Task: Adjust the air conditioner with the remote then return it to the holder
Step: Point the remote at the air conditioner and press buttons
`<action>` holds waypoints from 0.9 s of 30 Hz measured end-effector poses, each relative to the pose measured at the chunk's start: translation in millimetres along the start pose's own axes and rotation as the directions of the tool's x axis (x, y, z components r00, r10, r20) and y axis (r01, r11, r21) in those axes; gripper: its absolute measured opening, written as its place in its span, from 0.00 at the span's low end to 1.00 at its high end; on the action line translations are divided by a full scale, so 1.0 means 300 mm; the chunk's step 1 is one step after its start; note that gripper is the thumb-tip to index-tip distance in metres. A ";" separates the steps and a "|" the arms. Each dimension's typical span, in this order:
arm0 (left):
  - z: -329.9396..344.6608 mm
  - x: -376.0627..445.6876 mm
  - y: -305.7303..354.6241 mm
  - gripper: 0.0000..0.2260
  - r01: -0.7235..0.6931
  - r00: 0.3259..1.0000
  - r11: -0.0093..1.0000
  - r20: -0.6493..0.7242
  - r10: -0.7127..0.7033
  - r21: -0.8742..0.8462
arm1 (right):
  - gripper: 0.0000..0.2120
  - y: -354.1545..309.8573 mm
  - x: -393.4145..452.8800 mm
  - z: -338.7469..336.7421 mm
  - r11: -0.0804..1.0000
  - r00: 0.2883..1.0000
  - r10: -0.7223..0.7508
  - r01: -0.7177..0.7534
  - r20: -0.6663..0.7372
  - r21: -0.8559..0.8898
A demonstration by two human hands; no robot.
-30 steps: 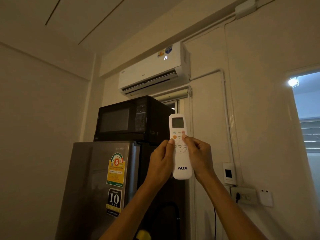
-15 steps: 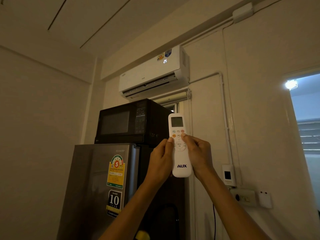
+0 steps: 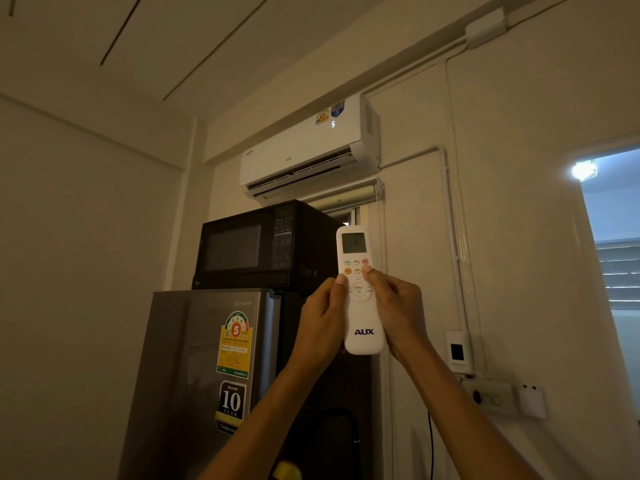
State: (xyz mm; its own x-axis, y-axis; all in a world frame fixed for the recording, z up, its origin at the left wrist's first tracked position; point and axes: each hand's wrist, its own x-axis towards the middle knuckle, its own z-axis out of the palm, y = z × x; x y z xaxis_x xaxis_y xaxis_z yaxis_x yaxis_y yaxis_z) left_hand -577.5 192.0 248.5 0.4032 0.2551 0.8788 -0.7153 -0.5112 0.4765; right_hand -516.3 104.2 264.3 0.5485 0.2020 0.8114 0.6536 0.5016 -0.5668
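— Both hands on the remote (image 3: 360, 292)?
— Yes. Left hand (image 3: 322, 318) and right hand (image 3: 398, 306) clasp it upright below the air conditioner (image 3: 304, 157), right thumb on a button, before the microwave (image 3: 263, 244).

so the grey fridge (image 3: 194, 368) carries a black microwave (image 3: 263, 247), sitting flush-ish with its front edge, far as I can tell.

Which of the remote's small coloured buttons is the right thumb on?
The right thumb rests at the right end of the remote's lower button row, opposite the orange button and beneath the pink one.
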 end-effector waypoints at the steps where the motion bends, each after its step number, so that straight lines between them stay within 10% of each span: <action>1: -0.001 0.000 0.000 0.09 0.000 1.000 1.000 -0.001 0.000 0.001 | 0.04 0.000 0.000 0.001 1.000 1.000 -0.002 0.002 0.000 -0.004; 27: -0.007 0.011 -0.018 0.09 0.013 1.000 1.000 -0.009 -0.013 -0.009 | 0.04 0.017 0.013 0.013 1.000 1.000 0.000 0.000 -0.011 -0.014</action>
State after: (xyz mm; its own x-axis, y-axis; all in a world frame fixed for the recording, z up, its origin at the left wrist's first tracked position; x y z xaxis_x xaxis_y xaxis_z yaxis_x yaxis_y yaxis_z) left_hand -573.4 197.4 248.9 0.4074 0.2691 0.8727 -0.7152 -0.5002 0.4881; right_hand -512.8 110.8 265.0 0.5542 0.1931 0.8097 0.6605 0.4899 -0.5690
